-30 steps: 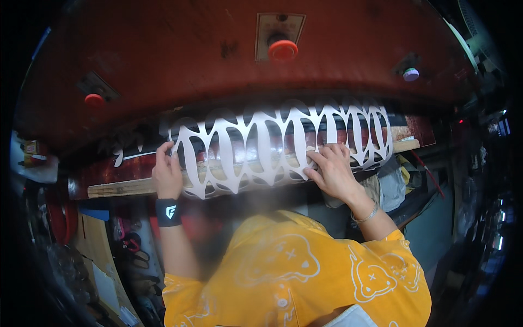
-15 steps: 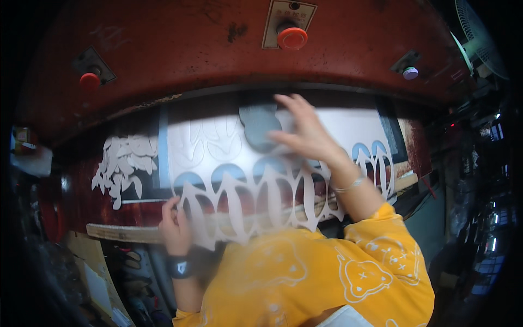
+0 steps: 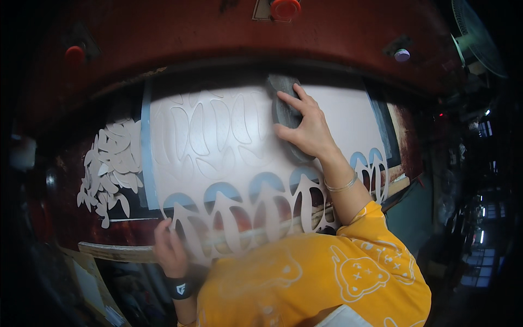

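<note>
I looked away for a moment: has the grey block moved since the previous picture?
Yes, rightward: the grey block was left of the central red button; now, gripped by the right hand, it is roughly below that button in the view.

Pieces (image 3: 115,163) left of the sheet (image 3: 343,120), block (image 3: 282,113) over it, machine beam (image 3: 218,43) behind.
</note>
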Demonstrator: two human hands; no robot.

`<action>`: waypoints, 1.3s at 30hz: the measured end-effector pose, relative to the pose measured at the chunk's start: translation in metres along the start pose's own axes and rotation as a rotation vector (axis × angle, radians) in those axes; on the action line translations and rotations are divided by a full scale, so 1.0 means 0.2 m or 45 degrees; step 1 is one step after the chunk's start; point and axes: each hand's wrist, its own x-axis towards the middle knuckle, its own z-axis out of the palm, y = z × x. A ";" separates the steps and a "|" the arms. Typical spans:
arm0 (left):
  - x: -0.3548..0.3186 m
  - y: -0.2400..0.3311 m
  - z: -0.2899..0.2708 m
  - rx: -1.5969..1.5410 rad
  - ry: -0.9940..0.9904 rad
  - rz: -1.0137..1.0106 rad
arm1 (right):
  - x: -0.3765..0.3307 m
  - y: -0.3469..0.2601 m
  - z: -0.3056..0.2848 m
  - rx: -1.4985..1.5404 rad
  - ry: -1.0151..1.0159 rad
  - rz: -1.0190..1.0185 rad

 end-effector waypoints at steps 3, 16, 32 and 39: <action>0.00 0.00 0.00 0.002 -0.001 -0.035 | 0.00 0.01 0.03 -0.196 0.004 -0.047; 0.00 -0.08 0.02 -0.024 0.078 0.238 | -0.08 0.15 -0.06 0.163 0.222 -0.059; 0.01 -0.11 0.01 -0.144 0.146 0.364 | -0.42 0.54 -0.76 0.631 1.353 0.043; 0.02 -0.07 0.03 -0.081 0.186 0.401 | -1.09 0.32 -0.29 -0.432 -0.158 -0.305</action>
